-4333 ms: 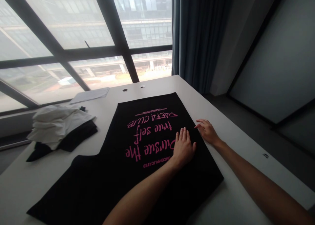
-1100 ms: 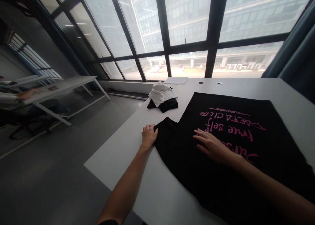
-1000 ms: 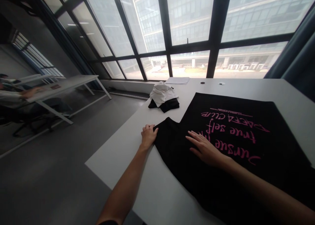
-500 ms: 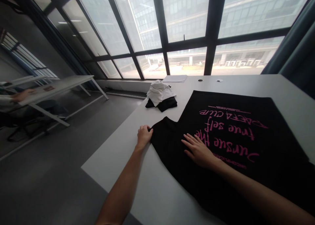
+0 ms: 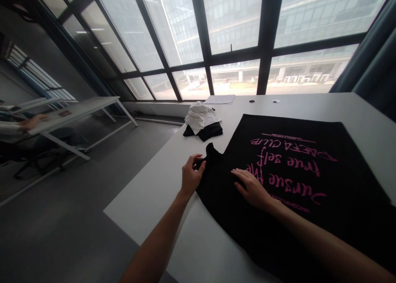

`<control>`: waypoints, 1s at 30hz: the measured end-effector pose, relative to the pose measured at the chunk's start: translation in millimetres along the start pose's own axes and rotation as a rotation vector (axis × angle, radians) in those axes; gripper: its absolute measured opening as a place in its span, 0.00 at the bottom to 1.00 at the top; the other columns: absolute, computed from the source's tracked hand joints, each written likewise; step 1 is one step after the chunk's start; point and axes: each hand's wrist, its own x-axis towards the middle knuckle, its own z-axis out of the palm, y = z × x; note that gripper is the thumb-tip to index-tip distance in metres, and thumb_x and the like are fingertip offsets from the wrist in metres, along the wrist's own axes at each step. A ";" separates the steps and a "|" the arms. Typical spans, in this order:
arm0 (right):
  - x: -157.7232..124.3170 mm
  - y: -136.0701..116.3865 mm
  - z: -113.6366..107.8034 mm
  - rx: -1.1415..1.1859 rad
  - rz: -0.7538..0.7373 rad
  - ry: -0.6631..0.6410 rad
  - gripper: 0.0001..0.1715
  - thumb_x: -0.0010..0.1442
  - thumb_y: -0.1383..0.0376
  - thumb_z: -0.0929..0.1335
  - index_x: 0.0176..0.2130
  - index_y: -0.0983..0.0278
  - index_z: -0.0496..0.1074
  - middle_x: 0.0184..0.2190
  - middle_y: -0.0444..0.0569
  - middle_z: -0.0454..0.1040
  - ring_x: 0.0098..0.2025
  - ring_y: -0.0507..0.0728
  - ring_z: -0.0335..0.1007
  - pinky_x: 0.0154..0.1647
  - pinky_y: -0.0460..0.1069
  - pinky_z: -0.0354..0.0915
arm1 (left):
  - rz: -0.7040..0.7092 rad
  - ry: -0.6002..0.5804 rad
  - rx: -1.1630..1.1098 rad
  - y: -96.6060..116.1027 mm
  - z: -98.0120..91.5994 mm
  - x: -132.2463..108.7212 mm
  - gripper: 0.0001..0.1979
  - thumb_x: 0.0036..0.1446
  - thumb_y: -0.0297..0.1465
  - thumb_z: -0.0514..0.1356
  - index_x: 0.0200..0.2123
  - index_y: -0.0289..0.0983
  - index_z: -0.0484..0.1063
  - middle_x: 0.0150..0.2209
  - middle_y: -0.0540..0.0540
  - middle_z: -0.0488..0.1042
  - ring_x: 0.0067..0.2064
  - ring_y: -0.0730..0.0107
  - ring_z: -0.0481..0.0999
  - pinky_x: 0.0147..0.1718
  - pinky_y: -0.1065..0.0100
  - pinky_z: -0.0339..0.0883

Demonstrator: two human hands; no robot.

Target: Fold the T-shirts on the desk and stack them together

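A black T-shirt (image 5: 235,221) with pink lettering, upside down from where I look, lies spread on the white table (image 5: 145,200). My left hand (image 5: 192,173) grips the end of its sleeve (image 5: 212,159) between thumb and fingers, and that sleeve edge is lifted and bunched up. On the shirt's body beside the lettering, my right hand (image 5: 252,188) rests flat, its fingers stretched out toward the sleeve. The shirt's near right part runs under my right forearm and out of view.
Beyond the sleeve sits a small heap of white cloth (image 5: 200,114) on folded black cloth (image 5: 210,132). Papers (image 5: 220,99) lie at the table's far edge by the windows. On the left, a person's hand (image 5: 34,121) rests at another table (image 5: 80,109).
My left hand has moved right with the sleeve end, which is now raised and folded inward. My right hand has stayed nearly in place on the shirt.
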 end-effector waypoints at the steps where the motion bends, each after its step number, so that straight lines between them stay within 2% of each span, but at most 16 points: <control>1: 0.7 0.6 -1.2 0.064 0.028 0.039 0.26 0.68 0.61 0.64 0.64 0.58 0.67 0.62 0.53 0.71 0.65 0.62 0.65 0.67 0.63 0.59 | 0.012 -0.036 -0.023 7.3 3.8 -5.6 0.13 0.61 0.37 0.63 0.48 0.41 0.73 0.41 0.46 0.80 0.42 0.64 0.81 0.37 0.67 0.74; 4: 2.6 0.7 -5.8 0.232 0.118 0.095 0.28 0.71 0.58 0.61 0.67 0.57 0.62 0.58 0.52 0.74 0.59 0.61 0.71 0.63 0.61 0.65 | 0.070 -0.164 -0.065 22.8 20.1 -22.3 0.11 0.62 0.34 0.63 0.47 0.41 0.73 0.41 0.47 0.80 0.42 0.64 0.81 0.39 0.66 0.75; 8: 4.7 2.2 -9.8 0.358 0.176 0.058 0.31 0.72 0.53 0.59 0.70 0.55 0.57 0.60 0.51 0.72 0.60 0.60 0.70 0.64 0.61 0.62 | 0.163 -0.372 -0.087 29.6 44.4 -42.2 0.09 0.61 0.29 0.63 0.46 0.40 0.75 0.44 0.47 0.80 0.45 0.64 0.79 0.48 0.63 0.74; 11: 6.9 6.1 -9.2 0.383 0.175 0.039 0.29 0.72 0.50 0.59 0.65 0.57 0.66 0.63 0.51 0.70 0.63 0.62 0.67 0.67 0.62 0.59 | 0.169 -0.607 -0.123 29.3 54.1 -52.4 0.14 0.60 0.27 0.64 0.50 0.40 0.74 0.45 0.47 0.79 0.42 0.66 0.79 0.44 0.65 0.74; 14: 9.3 10.0 -7.3 0.376 0.186 0.043 0.30 0.71 0.47 0.58 0.55 0.60 0.76 0.57 0.54 0.75 0.63 0.64 0.67 0.68 0.63 0.57 | 0.232 -0.773 -0.057 31.6 52.8 -57.7 0.22 0.58 0.27 0.66 0.56 0.41 0.71 0.49 0.46 0.76 0.44 0.65 0.77 0.47 0.64 0.74; 17: 10.6 12.0 -6.8 0.382 0.206 0.049 0.33 0.70 0.45 0.57 0.52 0.62 0.78 0.57 0.56 0.75 0.64 0.65 0.65 0.69 0.63 0.55 | 0.329 -0.766 0.158 38.2 46.0 -59.2 0.28 0.56 0.27 0.67 0.59 0.42 0.69 0.51 0.44 0.73 0.51 0.57 0.73 0.54 0.57 0.70; 20: 10.4 11.8 -9.1 0.403 0.204 0.061 0.34 0.70 0.44 0.58 0.53 0.62 0.78 0.59 0.56 0.73 0.66 0.64 0.63 0.69 0.62 0.54 | 0.314 -0.762 0.272 43.0 41.6 -58.7 0.22 0.57 0.26 0.64 0.55 0.41 0.71 0.45 0.44 0.74 0.48 0.57 0.74 0.50 0.58 0.71; 23: 9.0 10.5 -12.8 0.403 0.202 0.113 0.34 0.69 0.43 0.59 0.54 0.62 0.78 0.60 0.56 0.72 0.66 0.65 0.62 0.70 0.61 0.54 | 0.243 -0.726 0.150 42.8 43.2 -59.0 0.13 0.59 0.23 0.59 0.47 0.39 0.73 0.39 0.46 0.75 0.41 0.64 0.76 0.44 0.64 0.72; 26: 7.7 9.9 -15.9 0.397 0.213 0.186 0.33 0.68 0.43 0.61 0.54 0.61 0.78 0.60 0.56 0.72 0.66 0.65 0.62 0.69 0.62 0.54 | 0.191 -0.681 -0.019 41.8 46.4 -61.3 0.12 0.61 0.26 0.60 0.49 0.38 0.74 0.36 0.47 0.74 0.35 0.68 0.75 0.38 0.67 0.72; 30: 8.6 12.7 -16.5 0.405 0.264 0.287 0.29 0.68 0.45 0.62 0.50 0.61 0.80 0.58 0.56 0.74 0.62 0.66 0.67 0.67 0.63 0.58 | 0.272 -0.838 -0.170 45.1 42.5 -60.7 0.17 0.64 0.32 0.62 0.56 0.40 0.73 0.41 0.45 0.77 0.39 0.67 0.77 0.40 0.67 0.73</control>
